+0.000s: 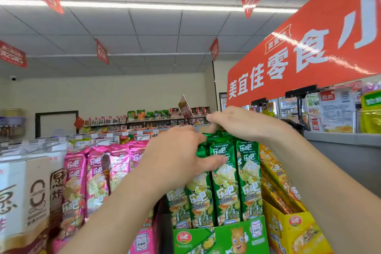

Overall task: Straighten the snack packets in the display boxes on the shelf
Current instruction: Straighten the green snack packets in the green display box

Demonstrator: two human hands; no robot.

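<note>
Several tall green snack packets point(226, 189) stand upright in a green display box point(237, 237) at the lower middle. My left hand point(177, 156) grips the upper part of the left green packets, thumb across their fronts. My right hand point(243, 122) pinches the crimped top edges of the green packets from above. Pink snack packets point(97, 179) stand in a pink display box point(144, 241) to the left. Yellow snack packets point(276, 175) lean back in a yellow display box point(294, 231) to the right.
White and brown cartons point(26, 196) stand at the far left. A large red sign point(309, 51) hangs over the right side above a grey counter point(342, 140). More stocked shelves point(144, 121) run along the back wall.
</note>
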